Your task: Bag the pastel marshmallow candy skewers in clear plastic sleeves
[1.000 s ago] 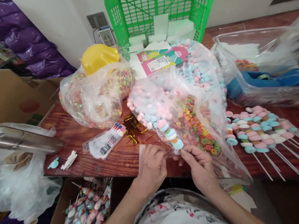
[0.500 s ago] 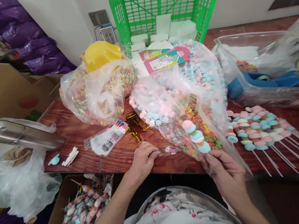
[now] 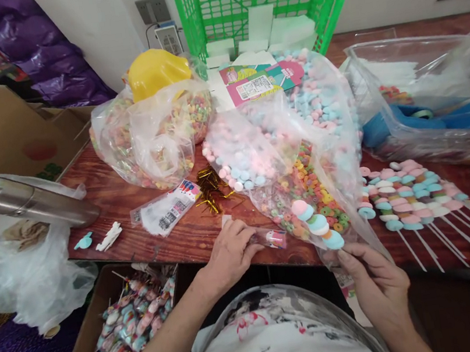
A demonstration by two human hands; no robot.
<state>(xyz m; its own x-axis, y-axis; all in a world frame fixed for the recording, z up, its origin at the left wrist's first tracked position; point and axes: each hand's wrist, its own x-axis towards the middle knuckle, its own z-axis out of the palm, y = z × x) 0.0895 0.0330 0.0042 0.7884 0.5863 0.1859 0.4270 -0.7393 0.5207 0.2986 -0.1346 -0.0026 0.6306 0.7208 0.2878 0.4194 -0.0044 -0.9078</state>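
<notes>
My right hand [image 3: 378, 278] pinches the lower end of a candy skewer [image 3: 318, 224], tilted, with pink, blue and white marshmallows and an orange ring on it. The stick itself is hidden by my fingers. Between the thumb and fingers of my left hand [image 3: 233, 249] is a small clear printed plastic bag [image 3: 273, 238], its printed end pointing toward the skewer. Left of that hand lie gold twist ties [image 3: 210, 190] and a stack of flat clear bags [image 3: 167, 212]. Finished-looking marshmallow skewers [image 3: 414, 193] lie in rows to the right, white sticks toward me.
Big bags of ring candy [image 3: 145, 136] and marshmallows [image 3: 242, 151] fill the table's middle. Behind stands a green basket [image 3: 190, 24]. A steel flask [image 3: 27, 201] leans at left; below is a carton of wrapped skewers [image 3: 121, 334]. A clear bin [image 3: 414, 49] holds a blue tape dispenser [image 3: 425, 118].
The small bag in my left hand now shows more clearly, raised toward the skewer. My right hand has shifted slightly right and down with the skewer. The view has tilted a little.
</notes>
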